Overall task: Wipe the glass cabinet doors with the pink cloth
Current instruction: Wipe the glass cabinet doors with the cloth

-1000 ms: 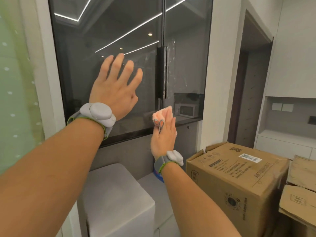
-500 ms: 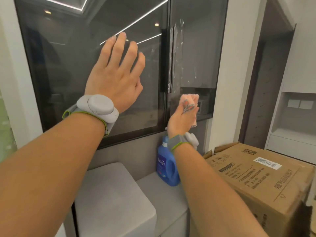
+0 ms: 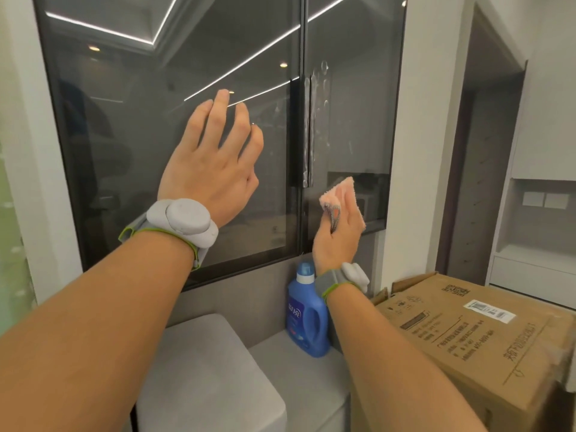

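Observation:
Two dark glass cabinet doors fill the wall ahead, the left door (image 3: 149, 126) and the narrower right door (image 3: 361, 98), meeting at a dark centre frame with a vertical handle (image 3: 307, 132). My left hand (image 3: 212, 169) lies flat on the left door, fingers spread and empty. My right hand (image 3: 338, 235) presses a folded pink cloth (image 3: 344, 194) against the bottom corner of the right door, just right of the handle's lower end. Smears show on the glass beside the handle.
A blue detergent bottle (image 3: 307, 316) stands on the grey ledge (image 3: 299, 375) under my right wrist. A grey padded block (image 3: 205, 375) sits below my left arm. A cardboard box (image 3: 473, 338) stands close on the right, with a white wall (image 3: 427, 120) and a doorway behind it.
My right hand has carried the cloth from the centre frame to the right, onto the lower part of the right door. The left hand stays flat on the left door.

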Demonstrator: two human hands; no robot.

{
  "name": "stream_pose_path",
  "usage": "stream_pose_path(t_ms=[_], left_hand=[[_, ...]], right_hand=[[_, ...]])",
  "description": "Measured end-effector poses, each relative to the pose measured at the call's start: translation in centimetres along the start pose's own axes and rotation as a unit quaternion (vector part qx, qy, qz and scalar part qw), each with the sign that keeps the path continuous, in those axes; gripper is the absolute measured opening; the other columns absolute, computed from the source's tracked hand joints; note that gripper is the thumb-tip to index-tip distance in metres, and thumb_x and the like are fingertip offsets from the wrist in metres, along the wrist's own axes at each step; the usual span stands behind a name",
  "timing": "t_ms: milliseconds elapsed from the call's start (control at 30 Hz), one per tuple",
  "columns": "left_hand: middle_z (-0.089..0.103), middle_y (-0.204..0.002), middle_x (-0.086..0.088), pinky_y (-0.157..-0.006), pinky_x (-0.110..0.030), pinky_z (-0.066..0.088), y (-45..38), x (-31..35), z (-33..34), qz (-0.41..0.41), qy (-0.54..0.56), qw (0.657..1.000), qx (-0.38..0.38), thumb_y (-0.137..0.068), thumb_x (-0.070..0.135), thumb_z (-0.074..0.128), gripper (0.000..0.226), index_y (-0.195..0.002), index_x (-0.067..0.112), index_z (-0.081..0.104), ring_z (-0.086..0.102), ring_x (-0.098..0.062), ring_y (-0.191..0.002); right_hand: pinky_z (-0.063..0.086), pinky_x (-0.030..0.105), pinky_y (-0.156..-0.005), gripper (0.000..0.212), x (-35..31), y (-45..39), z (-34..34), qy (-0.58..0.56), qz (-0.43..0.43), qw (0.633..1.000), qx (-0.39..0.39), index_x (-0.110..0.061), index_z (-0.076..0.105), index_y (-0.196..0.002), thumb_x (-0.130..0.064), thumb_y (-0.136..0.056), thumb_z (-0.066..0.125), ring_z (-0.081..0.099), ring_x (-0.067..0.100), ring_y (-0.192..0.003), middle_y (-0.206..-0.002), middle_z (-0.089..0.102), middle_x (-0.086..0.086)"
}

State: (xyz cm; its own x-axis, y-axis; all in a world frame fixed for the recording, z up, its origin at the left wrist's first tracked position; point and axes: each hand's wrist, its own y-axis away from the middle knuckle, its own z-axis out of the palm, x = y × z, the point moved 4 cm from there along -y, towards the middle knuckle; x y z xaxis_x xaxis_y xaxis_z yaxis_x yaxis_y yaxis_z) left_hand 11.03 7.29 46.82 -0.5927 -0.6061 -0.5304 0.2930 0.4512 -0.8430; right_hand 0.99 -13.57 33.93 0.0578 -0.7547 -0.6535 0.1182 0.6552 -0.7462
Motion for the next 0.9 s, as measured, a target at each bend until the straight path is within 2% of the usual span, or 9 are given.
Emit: stream_pose_path(t_ms=[133,267,400,500,567,633,700,833,900], left_hand=[[0.038,-0.157,-0.026,-0.124,-0.059,0.023,0.1,0.0,0.1,-0.002,-0.007,1.0,0.001,-0.105,0.027,0.03,0.049,-0.146,0.003,0.042,0.026,-0.052,-0.152],[0.036,-0.159,-0.026,-0.124,-0.059,0.022,0.2,0.0,0.1,0.001,-0.005,1.0,-0.001,-0.105,0.028,0.03,0.049,-0.146,0.003,0.041,0.024,-0.051,-0.153],[0.039,-0.156,-0.027,-0.122,-0.06,0.025,-0.1,0.0,0.1,0.004,-0.021,1.0,0.001,-0.104,0.027,0.032,0.048,-0.144,0.004,0.043,0.027,-0.053,-0.15],[0.044,-0.15,-0.027,-0.121,-0.06,0.023,-0.9,-0.1,-0.1,0.009,-0.034,0.999,-0.002,-0.101,0.027,0.038,0.048,-0.143,0.005,0.045,0.033,-0.055,-0.146],[0.048,-0.144,-0.025,-0.121,-0.059,0.021,-1.4,-0.2,-0.4,-0.003,-0.036,0.999,0.005,-0.098,0.028,0.041,0.049,-0.14,0.006,0.048,0.039,-0.054,-0.142],[0.048,-0.141,-0.022,-0.123,-0.057,0.022,-1.4,0.2,-0.2,-0.002,-0.033,0.999,0.015,-0.096,0.028,0.042,0.05,-0.141,0.007,0.048,0.04,-0.052,-0.142],[0.045,-0.144,-0.022,-0.126,-0.057,0.021,-1.0,0.6,0.1,0.012,-0.025,0.999,0.021,-0.097,0.028,0.043,0.052,-0.145,0.008,0.046,0.037,-0.051,-0.145],[0.037,-0.157,-0.027,-0.129,-0.059,0.015,-1.1,0.6,0.2,0.006,-0.009,1.0,0.018,-0.1,0.027,0.042,0.054,-0.15,0.006,0.042,0.026,-0.051,-0.152],[0.034,-0.16,-0.028,-0.129,-0.059,0.014,-1.1,0.6,0.2,-0.001,-0.012,1.0,0.007,-0.101,0.027,0.04,0.054,-0.15,0.006,0.041,0.022,-0.051,-0.154]], right_hand=[[0.016,0.04,-0.129,0.065,-3.5,-2.1,1.9,-0.044,-0.059,0.994,-0.078,-0.032,0.014,-0.163,-0.022,-0.108,0.047,0.013,0.013,-0.159,-0.171,0.018,-0.011],[0.009,0.047,-0.131,0.066,-1.4,-0.4,1.0,0.054,-0.184,0.973,-0.131,-0.025,0.007,-0.164,-0.026,-0.109,0.043,0.003,0.018,-0.161,-0.173,0.005,-0.007],[0.02,0.04,-0.127,0.065,0.3,-2.2,0.6,-0.004,-0.045,0.996,-0.077,-0.043,0.009,-0.16,-0.028,-0.107,0.044,0.024,0.01,-0.153,-0.162,0.023,-0.021],[0.029,0.048,-0.123,0.049,-1.3,-6.8,1.3,-0.012,0.05,0.999,0.002,-0.025,0.033,-0.149,-0.036,-0.102,0.041,0.042,0.023,-0.139,-0.15,0.044,0.001],[0.028,0.043,-0.116,0.029,-3.3,-9.5,1.6,0.02,0.074,0.997,0.011,-0.028,0.037,-0.128,-0.038,-0.102,0.033,0.039,0.02,-0.123,-0.134,0.037,-0.008],[0.027,0.052,-0.122,0.039,-4.4,-11.7,1.9,0.024,0.085,0.996,0.001,-0.029,0.039,-0.143,-0.04,-0.106,0.035,0.039,0.023,-0.136,-0.137,0.037,-0.009],[0.022,0.056,-0.125,0.056,-5.2,-12.2,2.3,-0.04,0.071,0.997,-0.007,-0.034,0.025,-0.159,-0.037,-0.106,0.044,0.029,0.024,-0.153,-0.159,0.035,-0.003],[0.017,0.038,-0.129,0.066,-3.7,-8.2,1.5,-0.037,-0.142,0.986,-0.08,-0.037,0.014,-0.161,-0.021,-0.106,0.046,0.019,0.011,-0.157,-0.161,0.023,-0.022],[0.025,0.026,-0.123,0.065,-1.2,-6.8,0.5,-0.014,-0.114,0.991,-0.064,-0.036,0.017,-0.161,-0.019,-0.106,0.047,0.028,0.008,-0.152,-0.158,0.031,-0.02]])
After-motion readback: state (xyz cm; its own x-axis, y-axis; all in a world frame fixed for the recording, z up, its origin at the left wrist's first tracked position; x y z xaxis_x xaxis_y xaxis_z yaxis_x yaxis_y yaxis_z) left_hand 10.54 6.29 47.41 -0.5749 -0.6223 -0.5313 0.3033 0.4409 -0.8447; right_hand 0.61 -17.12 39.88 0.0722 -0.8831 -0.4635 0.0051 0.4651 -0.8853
